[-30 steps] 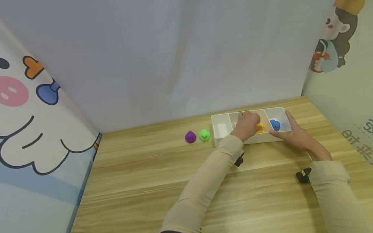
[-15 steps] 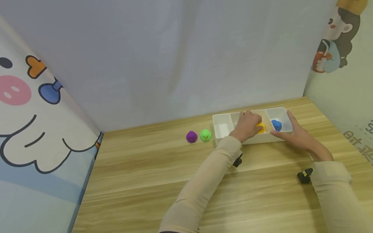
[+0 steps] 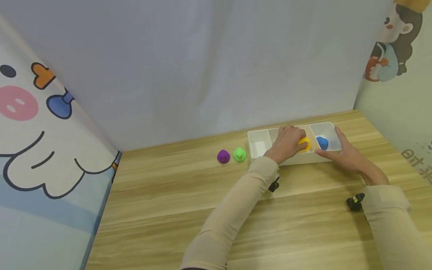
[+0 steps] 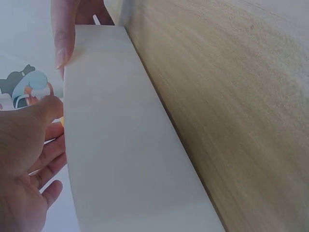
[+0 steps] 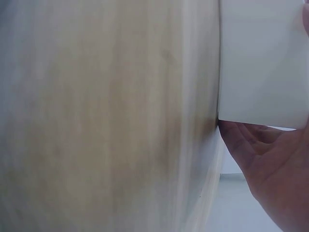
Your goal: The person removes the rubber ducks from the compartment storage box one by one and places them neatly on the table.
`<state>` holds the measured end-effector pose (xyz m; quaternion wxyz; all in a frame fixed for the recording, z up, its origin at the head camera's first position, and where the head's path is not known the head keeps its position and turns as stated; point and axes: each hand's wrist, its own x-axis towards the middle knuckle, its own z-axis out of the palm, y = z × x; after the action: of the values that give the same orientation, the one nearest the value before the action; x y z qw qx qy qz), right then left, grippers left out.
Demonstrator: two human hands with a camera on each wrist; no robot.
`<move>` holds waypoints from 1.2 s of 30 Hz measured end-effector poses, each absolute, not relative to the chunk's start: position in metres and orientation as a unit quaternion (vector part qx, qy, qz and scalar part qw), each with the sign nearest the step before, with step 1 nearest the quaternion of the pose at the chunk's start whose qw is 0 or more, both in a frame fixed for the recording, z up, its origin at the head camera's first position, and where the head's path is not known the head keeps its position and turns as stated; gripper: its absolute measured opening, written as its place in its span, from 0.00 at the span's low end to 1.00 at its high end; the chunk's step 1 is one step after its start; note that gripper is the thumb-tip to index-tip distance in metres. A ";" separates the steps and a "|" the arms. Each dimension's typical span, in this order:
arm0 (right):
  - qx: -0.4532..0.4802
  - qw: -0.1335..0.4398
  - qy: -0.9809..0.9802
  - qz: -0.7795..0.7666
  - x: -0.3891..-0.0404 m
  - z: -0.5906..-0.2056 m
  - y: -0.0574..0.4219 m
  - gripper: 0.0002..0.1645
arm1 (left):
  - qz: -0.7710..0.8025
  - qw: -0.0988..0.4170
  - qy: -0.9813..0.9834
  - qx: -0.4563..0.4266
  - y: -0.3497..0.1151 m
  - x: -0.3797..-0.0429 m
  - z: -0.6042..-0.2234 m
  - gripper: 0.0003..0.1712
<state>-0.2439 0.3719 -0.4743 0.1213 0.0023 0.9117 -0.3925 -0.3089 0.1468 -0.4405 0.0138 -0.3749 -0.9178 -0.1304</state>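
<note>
In the head view a long white divided box (image 3: 303,159) lies near the back of the table. My left hand (image 3: 286,143) reaches over its middle and pinches a yellow toy duck (image 3: 305,144) between thumb and fingers; the hand covers part of the duck and the compartments below. My right hand (image 3: 351,157) grips the box's right end, thumb on the front rim and fingers round the far side. A blue toy duck (image 3: 322,143) sits in the rightmost compartment. In the left wrist view the box's front wall (image 4: 116,130) hides most of the yellow duck.
Left of the box, a green toy duck (image 3: 239,154) and a purple toy duck (image 3: 223,156) stand side by side on the wooden table (image 3: 162,202). A pale curtain-like backdrop (image 3: 168,75) rises behind the table, and printed panels flank both sides.
The yellow duck shows a little more and sits slightly higher in my left hand. My right hand keeps its hold on the box. The head view has shifted slightly.
</note>
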 end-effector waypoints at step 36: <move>0.015 0.151 0.908 -0.390 -0.246 -0.469 0.372 0.73 | -0.198 0.031 -0.888 -0.414 0.102 -0.307 -0.417 0.16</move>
<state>-0.2459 0.3724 -0.4687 0.1511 0.0148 0.9082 -0.3900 -0.3066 0.1020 -0.4173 0.0306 -0.4144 -0.8877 -0.1985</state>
